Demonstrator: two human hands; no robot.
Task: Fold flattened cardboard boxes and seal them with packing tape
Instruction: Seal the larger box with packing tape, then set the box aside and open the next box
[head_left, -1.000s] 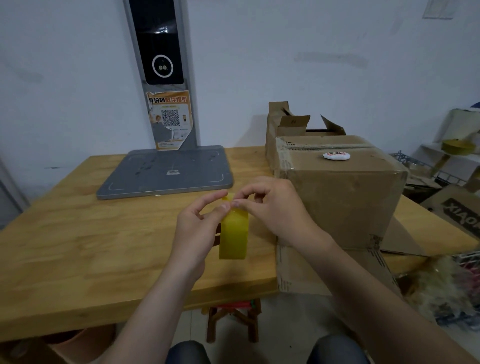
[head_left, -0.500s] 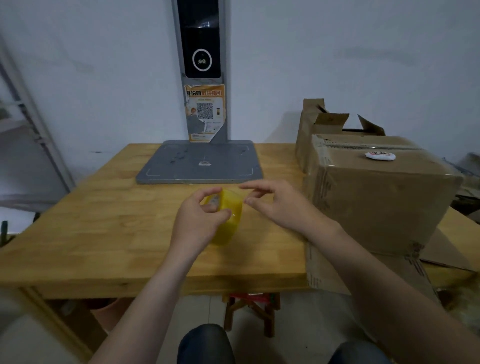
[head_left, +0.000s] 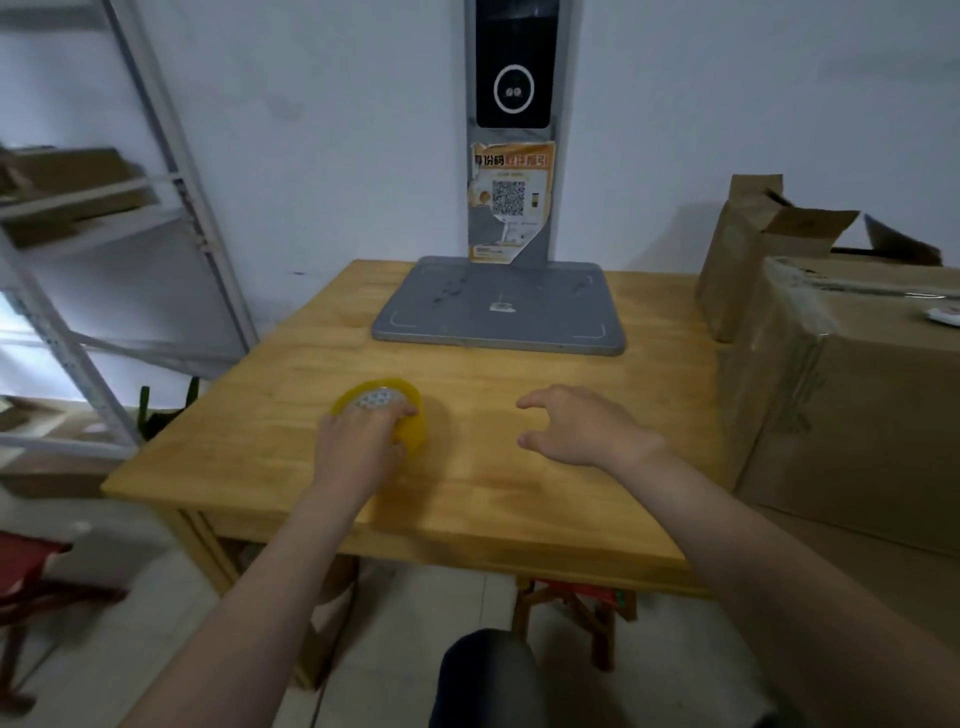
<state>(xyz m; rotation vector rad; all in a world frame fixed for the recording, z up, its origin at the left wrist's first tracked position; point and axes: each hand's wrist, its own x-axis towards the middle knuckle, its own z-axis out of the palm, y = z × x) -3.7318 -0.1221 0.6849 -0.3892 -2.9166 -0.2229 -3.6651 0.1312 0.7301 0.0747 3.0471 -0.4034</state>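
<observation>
Grips yellow tape roll (head_left: 411, 436) in left hand (head_left: 358, 452), left-centre of wooden table (head_left: 519, 514); holds right hand (head_left: 582, 426) empty, fingers loosely spread, above the wood.

Hides roll's near side under curled fingers; cannot tell if roll rests on tabletop or hangs just off it. Cuts taped cardboard box (head_left: 852, 415) at right frame edge, likewise small white item (head_left: 946, 316) on its top. Blurs metal shelf rack (head_left: 156, 218) at left. Shows bare wood between hands and up to grey scanner base (head_left: 498, 312); left hand near table's left edge, box near right forearm.
</observation>
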